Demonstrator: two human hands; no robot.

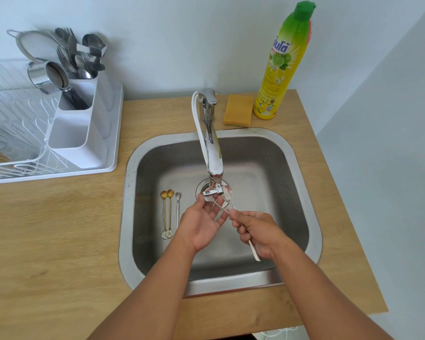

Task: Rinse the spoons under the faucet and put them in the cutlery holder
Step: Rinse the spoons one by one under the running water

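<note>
You rinse spoons [227, 204] under faucet [210, 143]. Right hand [258, 235] fingers grip handles; left hand [203, 223] loose, open, touching bowls. Three more spoons [169, 212] wait in sink [302, 182]. Holder [80, 133] next.

Dish rack [15, 133]: cut off by the left edge.
Spoon handles [252, 246]: middle hidden inside the right hand [258, 234]; number of spoons held unclear.
Spoon bowls [227, 196]: blurred under the faucet [212, 153]; water flow not discernible.
Cutlery holder [79, 133]: lower ends of utensils hidden.
Desk [47, 241]: near edge partly covered by forearms.
Bottle label [279, 60]: print too small to read.
</note>
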